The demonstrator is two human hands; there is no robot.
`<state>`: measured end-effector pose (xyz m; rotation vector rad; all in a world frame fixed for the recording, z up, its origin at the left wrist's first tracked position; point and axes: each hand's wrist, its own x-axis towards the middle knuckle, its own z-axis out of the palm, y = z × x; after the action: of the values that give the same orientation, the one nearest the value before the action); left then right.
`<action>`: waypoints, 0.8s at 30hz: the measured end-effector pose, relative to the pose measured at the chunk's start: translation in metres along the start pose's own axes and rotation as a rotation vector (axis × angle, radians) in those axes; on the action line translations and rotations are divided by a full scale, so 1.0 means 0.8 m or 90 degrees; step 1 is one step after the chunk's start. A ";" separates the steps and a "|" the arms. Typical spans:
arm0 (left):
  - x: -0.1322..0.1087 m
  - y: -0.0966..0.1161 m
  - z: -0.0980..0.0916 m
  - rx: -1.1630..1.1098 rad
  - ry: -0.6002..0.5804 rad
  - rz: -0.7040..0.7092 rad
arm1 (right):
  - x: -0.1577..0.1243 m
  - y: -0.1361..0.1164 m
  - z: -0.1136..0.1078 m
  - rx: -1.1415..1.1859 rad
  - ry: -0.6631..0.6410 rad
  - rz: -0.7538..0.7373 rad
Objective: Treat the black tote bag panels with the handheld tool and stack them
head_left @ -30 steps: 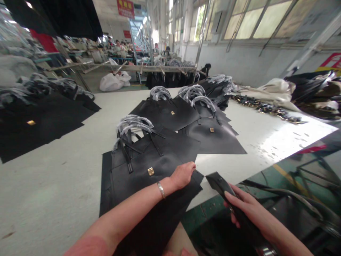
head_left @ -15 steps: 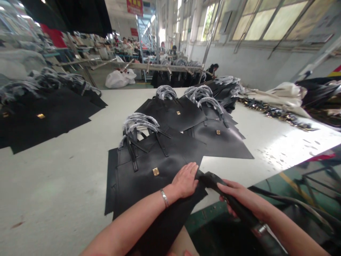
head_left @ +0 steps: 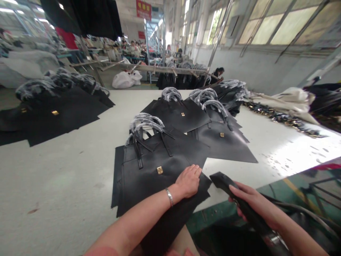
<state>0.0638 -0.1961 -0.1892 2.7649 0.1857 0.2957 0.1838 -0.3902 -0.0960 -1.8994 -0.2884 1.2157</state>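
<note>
Black sheet material forms the main workpiece: a flat bag (head_left: 145, 183), pos. on the bench (head_left: 66, 177) directly fwd of the head cam, atop more black layers whose edges show at its left side. Ref. marks: gold-coloured plate (head_left: 159, 170) near mid-face; handles (head_left: 146, 121) in translucent wrap, looped beyond the top edge.

L hand (head_left: 188, 180): I read it palm-down on the bag's R side, fingers close together, tips near the edge. Cannot tell from my feed whether they pinch the edge or only rest on it. Silver-coloured bracelet (head_left: 169, 196) at the wrist.

R hand (head_left: 247, 197): fingers narrowed around a black tool (head_left: 253, 217), thumb on top. Tool is tilted; its far end is just beside the bag's R corner. I can't confirm contact. A metal part shows lower on the tool; detail blurred.

Surroundings, same bench: a second black bag (head_left: 176, 115) behind the workpiece; a third (head_left: 222, 149) to the R of that, each w/ a gold-coloured plate & wrapped handles. More black bags (head_left: 64, 110) stacked at far L. Far R: cream material (head_left: 293, 97), w/ a row of small metal pcs. (head_left: 282, 117) along its near side.
</note>
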 end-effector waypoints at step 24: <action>-0.049 -0.021 -0.019 -0.183 0.099 -0.063 | 0.015 -0.005 0.028 0.040 0.068 -0.086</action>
<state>0.0207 -0.1821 -0.1883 2.4411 0.2931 0.4722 0.1718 -0.3689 -0.1042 -1.8531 -0.3117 1.0185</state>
